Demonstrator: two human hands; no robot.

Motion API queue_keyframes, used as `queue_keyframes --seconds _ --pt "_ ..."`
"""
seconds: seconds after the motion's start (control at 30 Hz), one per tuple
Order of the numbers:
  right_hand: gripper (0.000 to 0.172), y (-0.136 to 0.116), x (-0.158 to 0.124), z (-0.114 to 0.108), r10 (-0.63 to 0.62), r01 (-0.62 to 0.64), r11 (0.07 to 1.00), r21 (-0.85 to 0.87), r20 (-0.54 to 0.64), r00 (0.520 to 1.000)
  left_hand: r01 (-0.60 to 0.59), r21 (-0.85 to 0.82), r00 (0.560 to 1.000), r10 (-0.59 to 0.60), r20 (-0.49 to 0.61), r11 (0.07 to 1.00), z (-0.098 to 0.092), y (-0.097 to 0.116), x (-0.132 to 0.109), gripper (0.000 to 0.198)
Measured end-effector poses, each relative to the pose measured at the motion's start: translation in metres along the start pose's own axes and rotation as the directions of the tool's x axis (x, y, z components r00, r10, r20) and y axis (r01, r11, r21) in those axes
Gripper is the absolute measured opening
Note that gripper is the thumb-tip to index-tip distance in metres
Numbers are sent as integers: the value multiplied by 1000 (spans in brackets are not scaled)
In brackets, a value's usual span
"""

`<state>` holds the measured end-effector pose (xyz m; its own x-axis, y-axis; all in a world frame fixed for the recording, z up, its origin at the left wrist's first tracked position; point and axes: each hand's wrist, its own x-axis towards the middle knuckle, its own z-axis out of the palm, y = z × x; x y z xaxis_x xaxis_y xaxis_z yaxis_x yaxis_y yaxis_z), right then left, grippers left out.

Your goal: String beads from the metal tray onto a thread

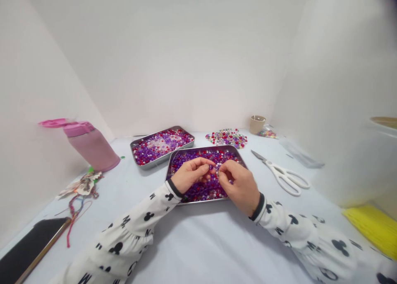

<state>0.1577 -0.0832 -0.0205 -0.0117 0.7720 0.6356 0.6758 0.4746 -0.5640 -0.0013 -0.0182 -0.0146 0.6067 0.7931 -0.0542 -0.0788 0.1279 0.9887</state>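
Metal tray (206,148) of purple and red beads (198,192) beneath hands (190,175) (240,188), fingertips (211,163) pinched, any held item unclear

The left grip (191,175) and right grip (239,187) meet above a metal tray (201,148) heaped with purple, red and white beads (201,189), their fingers pinching something too small to make out. Beyond the left grip sits a second bead-filled metal tray (149,163), and a loose pile of mixed beads (226,138) lies ahead. White-handled scissors (283,175) rest on the table (198,242) right of the right grip. A pink bottle (89,145) lies tilted, far left of the left grip.
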Motion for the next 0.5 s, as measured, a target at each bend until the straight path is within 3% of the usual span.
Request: queue_keyframes --seconds 0.5 --pt "14 1 0 1 -33 34 999 -23 38 999 -78 82 997 75 35 994 -1 -2 0 30"
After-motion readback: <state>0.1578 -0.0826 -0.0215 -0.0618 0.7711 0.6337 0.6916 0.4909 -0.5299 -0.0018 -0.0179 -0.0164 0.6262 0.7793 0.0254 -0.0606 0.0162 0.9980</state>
